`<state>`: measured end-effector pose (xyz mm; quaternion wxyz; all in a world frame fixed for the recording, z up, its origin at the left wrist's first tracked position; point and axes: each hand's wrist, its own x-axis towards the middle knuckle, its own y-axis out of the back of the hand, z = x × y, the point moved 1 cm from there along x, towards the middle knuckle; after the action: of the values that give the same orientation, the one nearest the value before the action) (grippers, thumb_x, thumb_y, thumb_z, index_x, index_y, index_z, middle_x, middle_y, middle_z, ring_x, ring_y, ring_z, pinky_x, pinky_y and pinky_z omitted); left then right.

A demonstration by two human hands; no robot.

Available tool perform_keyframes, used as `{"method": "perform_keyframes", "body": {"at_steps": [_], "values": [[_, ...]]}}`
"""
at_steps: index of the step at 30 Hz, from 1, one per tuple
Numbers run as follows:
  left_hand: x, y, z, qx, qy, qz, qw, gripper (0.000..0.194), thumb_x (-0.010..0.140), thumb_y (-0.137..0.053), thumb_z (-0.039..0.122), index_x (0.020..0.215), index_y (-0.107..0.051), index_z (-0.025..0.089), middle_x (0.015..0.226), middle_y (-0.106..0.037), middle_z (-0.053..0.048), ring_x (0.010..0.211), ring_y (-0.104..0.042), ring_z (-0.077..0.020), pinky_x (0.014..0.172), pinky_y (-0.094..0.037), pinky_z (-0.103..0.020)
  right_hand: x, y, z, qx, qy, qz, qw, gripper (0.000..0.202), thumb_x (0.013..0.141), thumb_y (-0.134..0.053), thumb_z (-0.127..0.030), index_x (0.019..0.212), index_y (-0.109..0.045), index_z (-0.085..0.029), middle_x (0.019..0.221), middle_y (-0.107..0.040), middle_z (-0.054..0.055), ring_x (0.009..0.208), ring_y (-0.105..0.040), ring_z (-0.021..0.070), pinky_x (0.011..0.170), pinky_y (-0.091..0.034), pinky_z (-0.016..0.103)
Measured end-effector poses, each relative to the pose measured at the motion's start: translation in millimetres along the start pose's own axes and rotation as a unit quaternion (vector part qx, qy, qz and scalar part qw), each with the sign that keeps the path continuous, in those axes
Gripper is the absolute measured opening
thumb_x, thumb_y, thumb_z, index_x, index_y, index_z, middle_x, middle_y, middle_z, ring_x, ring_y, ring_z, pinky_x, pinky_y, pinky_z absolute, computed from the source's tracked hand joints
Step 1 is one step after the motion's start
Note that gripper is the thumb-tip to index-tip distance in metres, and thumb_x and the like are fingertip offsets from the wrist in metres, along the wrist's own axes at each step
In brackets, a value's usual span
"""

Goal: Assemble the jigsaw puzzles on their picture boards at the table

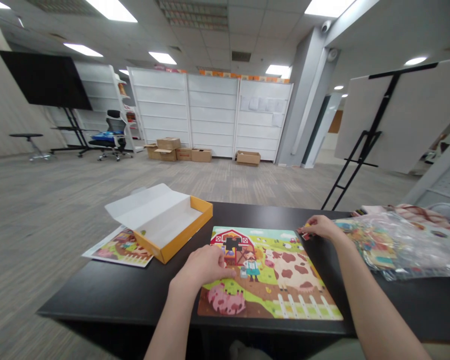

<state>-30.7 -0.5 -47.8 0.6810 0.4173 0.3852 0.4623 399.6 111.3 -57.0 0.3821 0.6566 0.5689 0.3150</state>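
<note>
A farm-scene jigsaw puzzle (296, 267), showing a barn, a farmer, a cow and a pig, lies flat on the black table. A dark gap in the shape of one piece shows in the barn. My left hand (204, 265) rests on the puzzle's left side, its thumb apart from the loosely bent fingers and nothing seen in it. Just beyond the puzzle's upper right corner, my right hand (322, 227) pinches a small reddish puzzle piece (305, 236), partly covered by the fingers.
An open yellow box (185, 230) with a white lining stands at the left, overlapping a printed picture sheet (122, 250). Clear plastic bags (405, 245) with colourful contents lie at the right. The black table (108, 295) ends in front of the puzzle.
</note>
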Motion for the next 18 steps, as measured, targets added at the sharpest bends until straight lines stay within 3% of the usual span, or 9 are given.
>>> {"method": "perform_keyframes", "body": {"at_steps": [4,8,12,18], "values": [[-1,2.5,1,-0.016,0.000,-0.003,1.000,0.039,0.065,-0.071,0.062,0.069,-0.066,0.024,0.076,-0.071,-0.002,0.076,-0.066,-0.0238,0.058,-0.036,-0.028,-10,3,-17,0.164,0.018,0.014,0.986,0.040,0.065,-0.079,-0.054,0.070,-0.060,-0.019,0.074,-0.077,0.012,0.061,-0.069,0.0207,0.044,-0.039,0.024],[-3,6.7,6,-0.054,-0.016,0.033,0.998,0.034,0.069,-0.071,0.056,0.066,-0.064,0.023,0.070,-0.069,0.000,0.071,-0.064,-0.0201,0.056,-0.033,-0.026,-27,-12,-58,0.310,0.063,-0.045,0.948,0.048,0.068,-0.078,-0.058,0.093,-0.058,-0.022,0.097,-0.078,0.011,0.078,-0.073,0.0221,0.052,-0.045,0.023],[-4,10.6,13,-0.103,-0.032,0.087,0.990,0.029,0.076,-0.066,0.050,0.069,-0.065,0.022,0.072,-0.069,0.000,0.070,-0.063,-0.0188,0.057,-0.035,-0.026,-41,-40,-97,0.322,0.142,-0.153,0.924,0.047,0.071,-0.079,-0.056,0.093,-0.063,-0.019,0.090,-0.077,0.008,0.079,-0.071,0.0214,0.062,-0.048,0.027],[3,1.6,22,-0.194,-0.067,0.113,0.972,0.022,0.078,-0.067,0.042,0.087,-0.067,0.022,0.079,-0.072,0.000,0.072,-0.065,-0.0183,0.062,-0.043,-0.025,-57,-58,-122,0.324,0.174,-0.201,0.908,0.043,0.072,-0.080,-0.054,0.088,-0.065,-0.017,0.077,-0.073,0.003,0.066,-0.064,0.0153,0.058,-0.043,0.025]]}}
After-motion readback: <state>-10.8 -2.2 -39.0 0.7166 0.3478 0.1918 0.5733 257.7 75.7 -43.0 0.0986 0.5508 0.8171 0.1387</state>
